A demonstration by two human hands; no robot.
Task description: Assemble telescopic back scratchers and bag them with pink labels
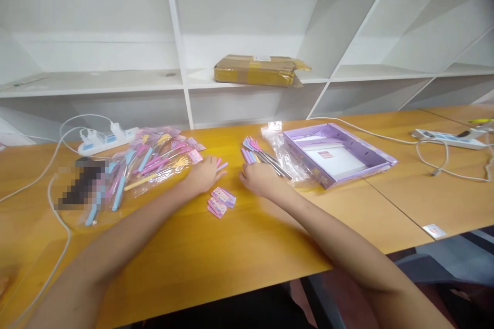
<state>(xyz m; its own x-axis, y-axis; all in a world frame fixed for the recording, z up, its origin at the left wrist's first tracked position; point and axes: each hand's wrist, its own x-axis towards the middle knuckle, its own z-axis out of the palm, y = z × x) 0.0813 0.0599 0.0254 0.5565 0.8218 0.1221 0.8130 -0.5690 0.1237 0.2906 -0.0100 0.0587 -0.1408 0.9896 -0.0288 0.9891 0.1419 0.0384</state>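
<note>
My left hand (203, 175) is closed around a few pastel handles (222, 166), whose pink and lilac-blue ends stick out past the fingers. Beside it lie several back scratchers (154, 157) in clear bags, with blue, pink and yellow handles and hand-shaped heads. My right hand (260, 179) is closed over lilac, blue and yellow handles (247, 155); its fingertips are hidden. Just behind it are metal back scratcher rods (275, 163) with blue and pink hand-shaped heads. Small printed pink and purple cards (221, 200) lie on the table between my forearms.
A purple open box (339, 157) stands at right, with a crumpled clear bag (287, 157) against it. Power strips (108, 140) and white cables lie on the table (185, 267). A taped carton (257, 69) sits on the white shelf behind. A blurred dark object (85, 185) is at left.
</note>
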